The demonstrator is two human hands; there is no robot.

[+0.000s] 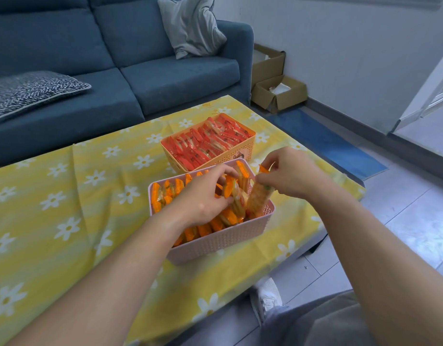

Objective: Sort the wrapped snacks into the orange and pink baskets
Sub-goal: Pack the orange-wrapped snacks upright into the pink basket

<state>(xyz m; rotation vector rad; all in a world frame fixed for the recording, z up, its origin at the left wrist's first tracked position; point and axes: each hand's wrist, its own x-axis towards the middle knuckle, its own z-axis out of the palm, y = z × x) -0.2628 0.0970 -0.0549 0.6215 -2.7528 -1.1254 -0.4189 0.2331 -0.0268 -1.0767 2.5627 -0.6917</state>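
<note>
The right hand (290, 173) pinches the crimped top of a long orange film-wrapped snack pack (259, 198) standing in the near pink plastic basket (223, 238). The left hand (205, 196) curls its fingers round other orange-wrapped packs (234, 198) there. They look light and slick, with contents probably brittle, so the sealed ends are the best hold. The far orange plastic basket (238, 153) holds red-wrapped packs (205, 143) — their print is unreadable.

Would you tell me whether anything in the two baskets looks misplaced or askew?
Nothing stands out: the orange basket holds only red packets, the pink basket only orange packets. The one upright packet is simply held by the right hand.
</note>
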